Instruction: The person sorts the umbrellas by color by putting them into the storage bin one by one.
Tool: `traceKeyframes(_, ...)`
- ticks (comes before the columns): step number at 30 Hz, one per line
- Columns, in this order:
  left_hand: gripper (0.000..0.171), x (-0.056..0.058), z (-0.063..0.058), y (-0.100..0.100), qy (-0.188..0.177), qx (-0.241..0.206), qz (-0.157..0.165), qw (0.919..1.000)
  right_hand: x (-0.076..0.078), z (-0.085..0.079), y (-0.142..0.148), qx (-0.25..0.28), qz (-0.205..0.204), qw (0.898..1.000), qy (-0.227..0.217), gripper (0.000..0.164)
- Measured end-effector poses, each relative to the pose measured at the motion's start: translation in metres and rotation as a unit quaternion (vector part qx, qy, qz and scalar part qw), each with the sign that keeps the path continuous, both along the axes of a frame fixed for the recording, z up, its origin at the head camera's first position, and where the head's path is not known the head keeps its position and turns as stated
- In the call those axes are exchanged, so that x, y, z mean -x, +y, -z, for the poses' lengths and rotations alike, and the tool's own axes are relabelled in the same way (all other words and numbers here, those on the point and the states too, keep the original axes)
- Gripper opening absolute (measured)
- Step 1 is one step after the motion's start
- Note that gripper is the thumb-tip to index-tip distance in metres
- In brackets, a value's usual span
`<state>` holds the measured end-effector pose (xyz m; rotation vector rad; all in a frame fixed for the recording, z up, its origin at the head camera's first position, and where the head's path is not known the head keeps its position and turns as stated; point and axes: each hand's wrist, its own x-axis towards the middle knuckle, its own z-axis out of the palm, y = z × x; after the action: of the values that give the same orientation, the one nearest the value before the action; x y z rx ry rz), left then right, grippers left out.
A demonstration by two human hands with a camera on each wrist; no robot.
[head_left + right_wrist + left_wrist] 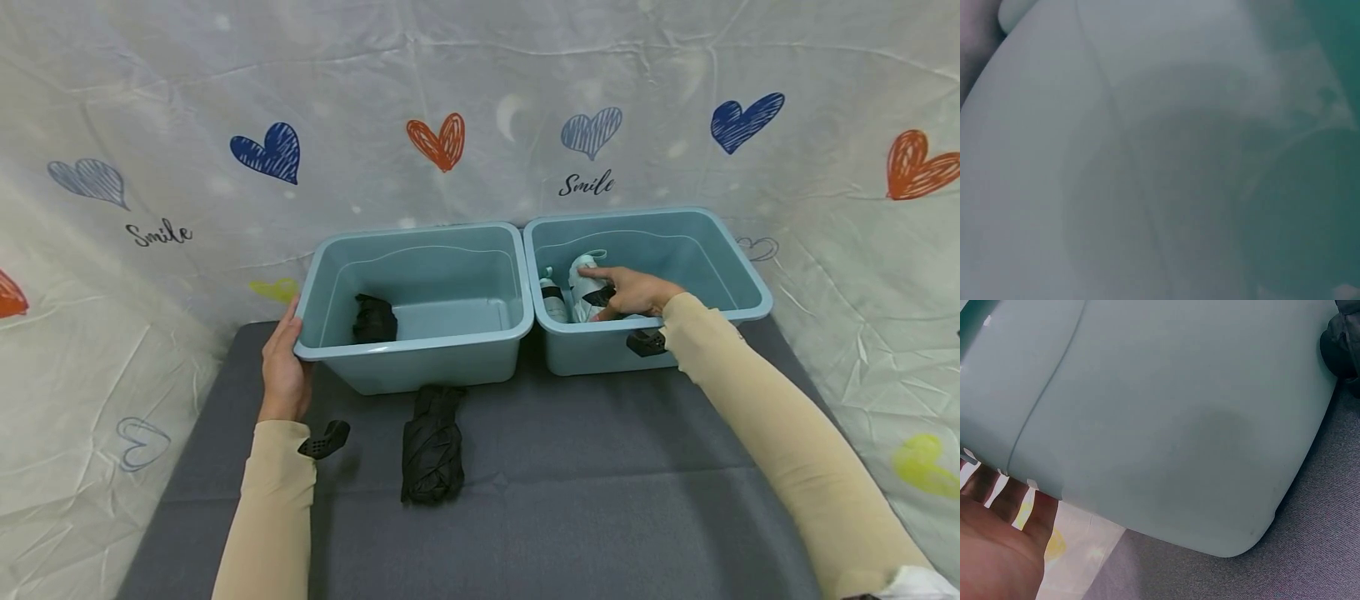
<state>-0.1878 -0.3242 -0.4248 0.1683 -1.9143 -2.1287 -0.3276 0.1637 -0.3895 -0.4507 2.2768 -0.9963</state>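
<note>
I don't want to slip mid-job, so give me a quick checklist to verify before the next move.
1. Left hand on the outer end of the left bin: ok, touching it.
2. Both bins upright: ok, including the right bin.
3. Right hand at the larger pale bundle: ok, touching it inside the right bin.
4. Firm grip on that bundle: cannot tell.
5. Right wrist view usable for checking the grip: not ok, blurred.
6. Table in front of the left bin clear: not ok, a black bundle lies there.
</note>
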Motion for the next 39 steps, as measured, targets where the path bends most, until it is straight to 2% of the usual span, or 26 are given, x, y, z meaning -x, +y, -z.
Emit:
traceKeyframes(6,0.050,0.001,0.001,0.000,0.002,0.000,0.001,1.0000,-0.001,-0.001,-0.003,-0.022,-0.013,1.000,-0.001,0.097)
traceKeyframes(11,0.049,0.002,0.001,0.000,0.009,-0.003,0.000,1.0000,0.002,-0.001,-0.004,-0.037,-0.046,0.998,0.010,0.092)
traceKeyframes(15,0.050,0.001,0.001,-0.001,0.011,-0.006,0.000,0.9999,0.003,-0.001,-0.005,-0.043,-0.058,0.997,-0.006,0.087)
traceKeyframes(20,0.049,0.002,0.001,-0.001,0.004,-0.007,-0.002,1.0000,0.003,-0.001,-0.006,-0.027,-0.054,0.998,-0.026,0.084)
traceKeyframes(23,0.049,0.002,0.001,-0.001,0.002,-0.008,-0.002,1.0000,0.002,0.000,-0.004,0.000,-0.036,0.999,-0.033,0.084)
traceKeyframes(28,0.049,0.002,0.002,0.001,-0.006,-0.007,0.000,1.0000,-0.005,-0.005,0.001,0.094,0.018,0.995,-0.034,0.082)
traceKeyframes(33,0.049,0.001,0.003,0.002,-0.001,-0.012,-0.003,0.9999,-0.017,-0.019,0.004,0.158,0.051,0.986,0.017,0.077)
traceKeyframes(39,0.050,0.000,0.003,0.000,0.001,0.001,-0.008,1.0000,-0.046,-0.036,0.000,0.199,0.044,0.977,0.063,0.072)
